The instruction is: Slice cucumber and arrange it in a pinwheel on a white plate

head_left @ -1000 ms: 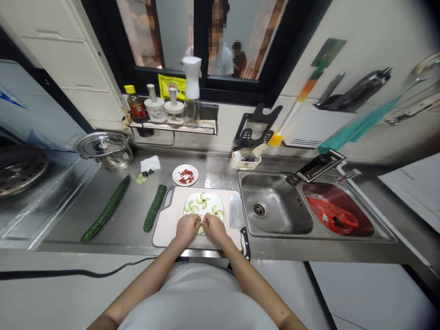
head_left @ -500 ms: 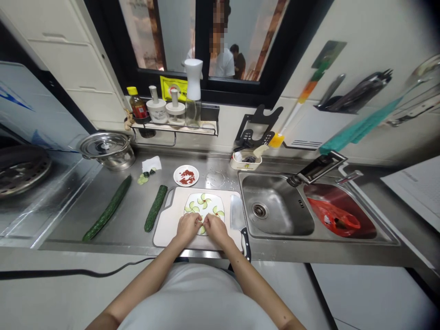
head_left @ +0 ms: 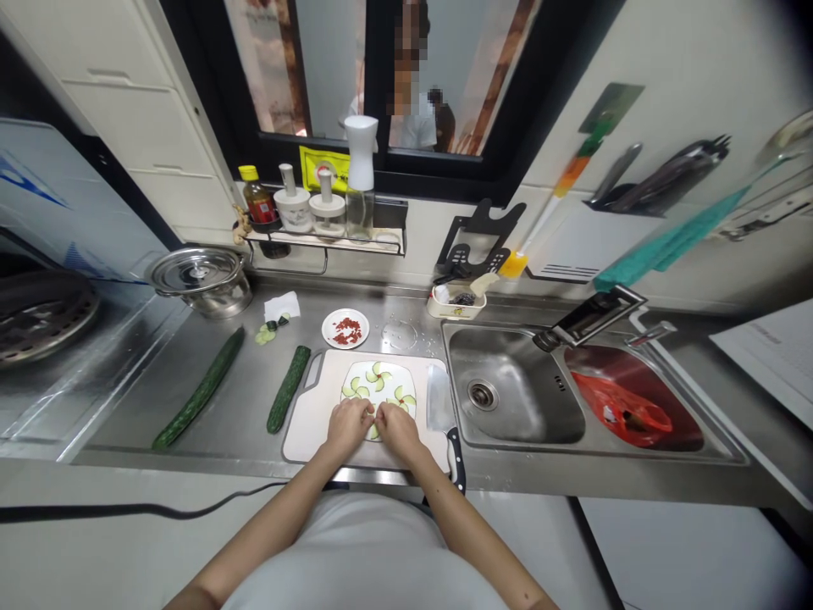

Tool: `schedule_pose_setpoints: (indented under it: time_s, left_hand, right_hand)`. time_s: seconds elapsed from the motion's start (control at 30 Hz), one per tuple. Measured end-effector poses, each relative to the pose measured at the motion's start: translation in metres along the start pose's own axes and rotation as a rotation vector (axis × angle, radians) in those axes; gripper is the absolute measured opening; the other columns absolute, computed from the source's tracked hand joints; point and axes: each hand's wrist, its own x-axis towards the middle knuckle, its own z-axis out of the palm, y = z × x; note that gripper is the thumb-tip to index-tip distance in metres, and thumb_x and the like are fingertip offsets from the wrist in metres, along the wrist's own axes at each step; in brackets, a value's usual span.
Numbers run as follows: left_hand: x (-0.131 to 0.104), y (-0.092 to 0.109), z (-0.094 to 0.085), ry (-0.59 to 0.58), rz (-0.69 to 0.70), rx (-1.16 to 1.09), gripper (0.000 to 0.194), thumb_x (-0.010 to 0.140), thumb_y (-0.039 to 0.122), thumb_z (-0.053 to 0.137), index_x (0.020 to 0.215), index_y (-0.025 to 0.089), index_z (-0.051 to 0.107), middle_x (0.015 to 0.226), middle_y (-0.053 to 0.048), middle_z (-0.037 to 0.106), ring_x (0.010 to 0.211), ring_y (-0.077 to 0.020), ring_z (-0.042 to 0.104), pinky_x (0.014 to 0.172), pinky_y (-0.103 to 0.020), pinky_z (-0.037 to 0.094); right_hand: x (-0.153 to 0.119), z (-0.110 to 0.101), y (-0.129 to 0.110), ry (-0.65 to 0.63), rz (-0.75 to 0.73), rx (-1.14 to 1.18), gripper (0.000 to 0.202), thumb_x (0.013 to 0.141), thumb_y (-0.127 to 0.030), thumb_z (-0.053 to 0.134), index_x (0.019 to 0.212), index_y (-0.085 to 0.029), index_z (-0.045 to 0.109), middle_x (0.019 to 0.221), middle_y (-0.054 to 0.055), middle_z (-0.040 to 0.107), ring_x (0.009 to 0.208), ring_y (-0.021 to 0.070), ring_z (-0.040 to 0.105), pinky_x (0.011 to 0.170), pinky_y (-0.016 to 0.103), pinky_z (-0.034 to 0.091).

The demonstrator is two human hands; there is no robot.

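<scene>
A white plate with curved cucumber slices set in pinwheels lies on the cutting board. Over the plate's near part, my left hand and my right hand come close together, fingers pinched. What they hold, if anything, is too small to make out. Right of the plate rests a knife, its black handle over the board's edge. Behind the board stands a small plate of red bits. One cucumber lies just left of the board, and a longer cucumber farther left.
A steel sink is on the right, with a red bag in its second basin. A lidded pot stands at the back left. Cucumber scraps lie by a white paper. Bottles stand on a wall shelf.
The whole view has shifted slightly. Both hands stay over the plate's near part, still pinched, with only small finger movement.
</scene>
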Motion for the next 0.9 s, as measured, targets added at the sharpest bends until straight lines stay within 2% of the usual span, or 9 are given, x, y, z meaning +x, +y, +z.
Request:
schedule_pose_setpoints:
  time_s: [0.3, 0.57, 0.73, 0.9]
  left_hand:
    - [0.000, 0.000, 0.000, -0.012, -0.013, -0.002, 0.012, 0.083, 0.026, 0.055, 0.087, 0.022, 0.066, 0.087, -0.003, 0.067, 0.088, -0.0187, 0.057, 0.076, -0.028, 0.036]
    - [0.005, -0.010, -0.001, 0.043, 0.012, -0.183, 0.011, 0.079, 0.019, 0.057, 0.085, 0.020, 0.067, 0.083, -0.002, 0.067, 0.084, -0.0169, 0.058, 0.076, -0.027, 0.039]
    - [0.018, -0.026, -0.012, 0.124, -0.009, -0.308, 0.012, 0.079, 0.024, 0.058, 0.085, 0.020, 0.067, 0.082, -0.001, 0.068, 0.080, -0.0156, 0.059, 0.074, -0.025, 0.042]
    - [0.041, -0.040, -0.028, 0.220, -0.075, -0.382, 0.016, 0.079, 0.030, 0.056, 0.085, 0.020, 0.067, 0.081, 0.000, 0.068, 0.075, -0.0149, 0.060, 0.067, -0.023, 0.042]
  right_hand:
    - [-0.002, -0.001, -0.001, 0.025, -0.011, 0.006, 0.014, 0.088, -0.019, 0.045, 0.081, -0.019, 0.057, 0.081, 0.003, 0.062, 0.073, 0.0129, 0.050, 0.060, 0.023, 0.025]
    - [-0.005, -0.012, 0.007, 0.152, -0.009, 0.114, 0.014, 0.087, -0.022, 0.045, 0.080, -0.019, 0.057, 0.076, 0.002, 0.061, 0.069, 0.0126, 0.051, 0.061, 0.021, 0.029]
    - [-0.010, -0.022, 0.021, 0.275, -0.017, 0.262, 0.019, 0.087, -0.028, 0.041, 0.084, -0.020, 0.058, 0.073, 0.002, 0.061, 0.068, 0.0140, 0.053, 0.061, 0.022, 0.034]
    - [-0.019, -0.030, 0.031, 0.312, 0.025, 0.347, 0.022, 0.085, -0.031, 0.041, 0.084, -0.019, 0.060, 0.071, 0.002, 0.062, 0.066, 0.0150, 0.054, 0.059, 0.022, 0.035]
